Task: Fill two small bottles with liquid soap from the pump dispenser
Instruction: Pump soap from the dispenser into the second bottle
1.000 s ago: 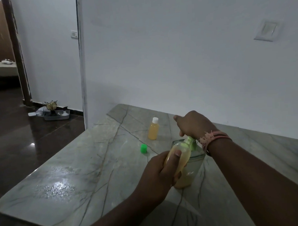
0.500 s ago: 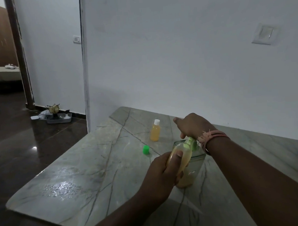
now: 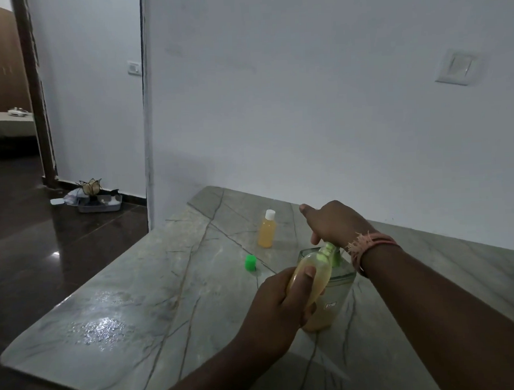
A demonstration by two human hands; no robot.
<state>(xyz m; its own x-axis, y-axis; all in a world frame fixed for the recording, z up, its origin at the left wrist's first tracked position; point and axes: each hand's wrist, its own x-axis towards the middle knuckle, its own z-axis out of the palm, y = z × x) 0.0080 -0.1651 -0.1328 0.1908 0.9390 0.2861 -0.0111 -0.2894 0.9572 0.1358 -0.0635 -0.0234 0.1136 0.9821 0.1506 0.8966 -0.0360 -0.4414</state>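
Left hand (image 3: 279, 300) grips a small clear plastic bottle of amber soap (image 3: 311, 276), tilted, mouth at the green pump spout (image 3: 329, 249). Right hand (image 3: 335, 224) presses on the pump head, index finger extended. Clear square dispenser (image 3: 332, 297) on the grey veined stone surface (image 3: 136, 288), amber liquid low; small label unreadable. White-capped filled bottle (image 3: 267, 232) upright behind; loose green cap (image 3: 250, 263) between.

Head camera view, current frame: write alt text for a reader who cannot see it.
A left hand tilts a small bottle of yellowish soap up to the green pump of a dispenser, while the right hand presses the pump. Behind them on the marble counter stand a white-capped filled bottle and a loose green cap.
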